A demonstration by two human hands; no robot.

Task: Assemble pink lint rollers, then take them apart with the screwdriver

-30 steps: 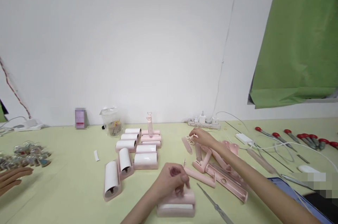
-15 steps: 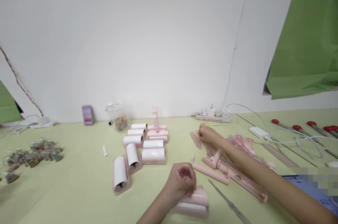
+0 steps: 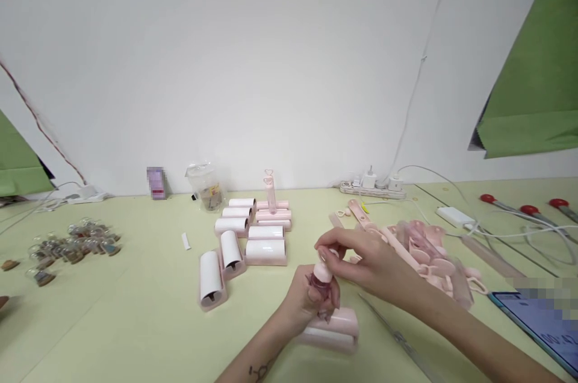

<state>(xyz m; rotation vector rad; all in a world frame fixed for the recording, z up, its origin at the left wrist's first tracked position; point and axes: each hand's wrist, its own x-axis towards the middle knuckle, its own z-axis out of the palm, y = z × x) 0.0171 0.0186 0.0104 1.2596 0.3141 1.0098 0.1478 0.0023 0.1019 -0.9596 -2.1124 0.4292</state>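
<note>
Bench (image 3: 135,323): pale green, carrying the whole lot of pink parts.
Roller case (image 3: 332,332): lying flat near the front edge, long axis left to right, beneath the left hand; judged light, stiff moulded plastic, smooth and a little slippery, best taken across its short sides.
Finished rollers (image 3: 246,238): grouped behind, white rolls in pink cases, well apart from the hands.
Loose handles (image 3: 419,250): piled to the right, just behind the right hand.
Left hand (image 3: 311,298): grip closed around the lower part of the pink handle.
Right hand (image 3: 374,265): grip pinched on the handle's top with thumb and fingertips.
Pink handle (image 3: 321,273): held upright above the case, long axis near vertical, top end upward; judged light, rigid, thin enough to snap if bent.
</note>
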